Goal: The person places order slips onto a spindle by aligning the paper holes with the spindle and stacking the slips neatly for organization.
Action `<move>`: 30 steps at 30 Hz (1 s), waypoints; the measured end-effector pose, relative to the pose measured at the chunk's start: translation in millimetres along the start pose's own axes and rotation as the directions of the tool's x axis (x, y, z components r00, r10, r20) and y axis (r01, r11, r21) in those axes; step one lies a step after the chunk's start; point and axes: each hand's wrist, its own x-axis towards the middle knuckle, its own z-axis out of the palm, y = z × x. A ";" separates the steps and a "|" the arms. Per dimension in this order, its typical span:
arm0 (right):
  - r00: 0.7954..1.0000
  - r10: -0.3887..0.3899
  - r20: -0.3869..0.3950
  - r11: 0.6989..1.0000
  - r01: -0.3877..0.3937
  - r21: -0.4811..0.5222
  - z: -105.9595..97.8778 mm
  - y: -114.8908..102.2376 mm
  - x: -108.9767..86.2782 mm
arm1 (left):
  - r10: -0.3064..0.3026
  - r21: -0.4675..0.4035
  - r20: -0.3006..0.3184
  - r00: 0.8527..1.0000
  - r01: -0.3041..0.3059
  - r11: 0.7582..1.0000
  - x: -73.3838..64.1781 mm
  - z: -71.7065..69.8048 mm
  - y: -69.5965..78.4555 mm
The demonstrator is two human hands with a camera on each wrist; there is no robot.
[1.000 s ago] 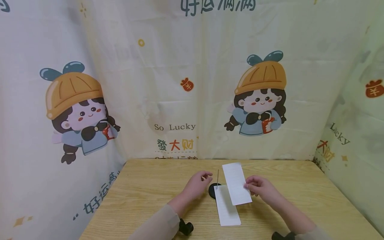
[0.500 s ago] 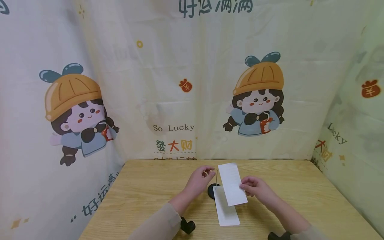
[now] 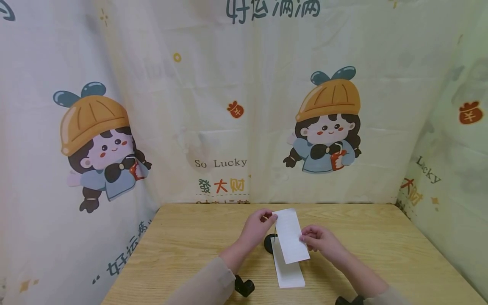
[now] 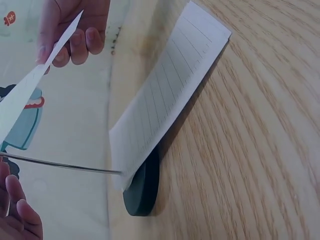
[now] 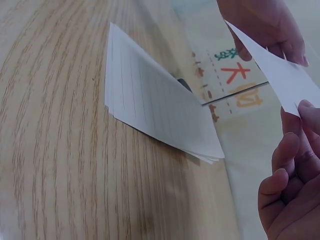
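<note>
A bill spike stands on the table, with a round black base [image 3: 268, 244] and a thin upright metal rod [image 4: 65, 164]. Several white lined paper slips [image 3: 289, 276] are threaded on it and lie low over the base, their stacked edges showing in the right wrist view. Above them, a single white paper slip [image 3: 291, 238] is held up, tilted. My right hand [image 3: 322, 241] pinches its right edge between thumb and fingers. At its upper left corner, my left hand [image 3: 256, 227] holds on with the thumb in front. The slip's top hides the rod's tip in the head view.
The wooden table [image 3: 198, 241] extends to both sides and behind the spike. A printed cloth [image 3: 213, 106] hangs along the table's back and sides. Black straps or mounts [image 3: 245, 286] sit at both wrists.
My right hand has carried the slip left, over the spike. My left hand has moved up and right and now pinches the slip's upper left corner.
</note>
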 end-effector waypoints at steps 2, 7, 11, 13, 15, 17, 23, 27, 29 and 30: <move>1.000 0.001 0.002 1.000 -0.001 0.002 2.5 -0.6 0.8 | -0.002 -0.001 -0.007 1.000 0.002 1.000 0.5 0.9 0.3; 1.000 0.008 0.004 1.000 -0.008 0.023 7.1 -2.4 1.2 | -0.018 0.006 -0.022 1.000 0.018 1.000 1.6 2.0 -0.1; 1.000 0.004 0.002 0.999 -0.004 0.040 9.0 -3.6 0.4 | -0.029 0.007 -0.023 0.999 0.029 1.000 1.9 2.3 0.3; 1.000 0.008 -0.003 0.999 -0.007 0.044 9.3 -3.7 0.4 | -0.039 0.006 -0.021 0.999 0.039 0.999 1.8 2.2 1.3; 1.000 0.012 -0.008 0.999 -0.012 0.049 9.4 -3.3 0.2 | -0.040 0.008 -0.021 0.999 0.040 0.999 2.0 2.1 2.1; 1.000 0.020 -0.012 0.998 -0.019 0.053 9.2 -3.2 0.0 | -0.039 0.009 -0.018 0.999 0.039 0.999 2.3 2.1 3.3; 0.999 0.035 -0.008 0.998 -0.035 0.044 9.2 -2.4 -0.7 | -0.033 0.009 -0.014 0.999 0.033 0.999 3.4 2.3 5.2; 1.000 0.030 -0.006 0.999 -0.030 0.041 9.7 -3.0 -1.0 | -0.038 0.014 -0.011 0.999 0.038 0.999 3.5 1.9 7.4; 1.000 0.029 -0.004 0.999 -0.029 0.045 9.7 -3.0 -1.1 | -0.043 0.017 -0.009 0.999 0.043 0.999 3.6 1.9 8.7; 1.000 0.027 -0.003 0.999 -0.027 0.045 9.6 -2.7 -1.0 | -0.047 0.017 -0.008 0.999 0.047 0.999 3.7 1.9 9.0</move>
